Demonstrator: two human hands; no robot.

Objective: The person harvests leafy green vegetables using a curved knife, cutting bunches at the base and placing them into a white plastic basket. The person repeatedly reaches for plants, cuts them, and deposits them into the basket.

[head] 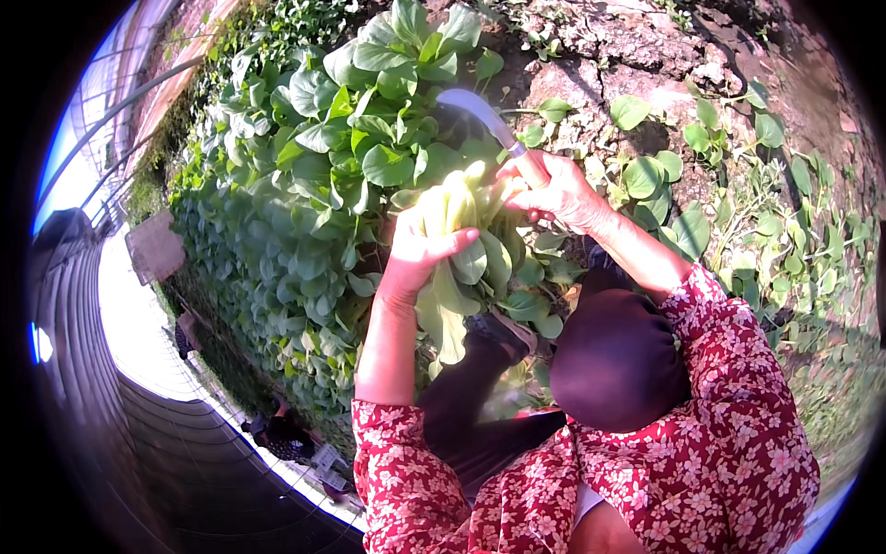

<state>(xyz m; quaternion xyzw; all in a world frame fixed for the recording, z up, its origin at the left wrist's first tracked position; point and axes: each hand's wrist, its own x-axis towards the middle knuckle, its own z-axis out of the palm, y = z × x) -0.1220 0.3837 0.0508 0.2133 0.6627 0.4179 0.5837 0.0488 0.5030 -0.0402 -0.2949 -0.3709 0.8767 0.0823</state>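
Note:
My left hand point(419, 253) is closed around a bunch of leafy greens point(457, 204), thumb across the pale stems. Its leaves hang down over a dark trouser leg and shoe. In my right hand point(561, 194) is a sickle point(477, 111), gripped by its light wooden handle. The curved blade points up and left, away from the bunch and over the standing plants. The right fingertips are right beside the stems; whether they pinch a leaf is hard to tell in the glare. Dense leafy green plants point(387, 166) grow just beyond my left hand.
Cracked bare soil point(623, 48) lies ahead to the right, with scattered broad-leaved plants point(644, 176). A dark, rounded cloth-covered shape point(619, 363) sits below my right forearm. At left are a greenhouse's curved frame point(124, 104), a pale crate-like object point(156, 246) and a partly seen person point(284, 436).

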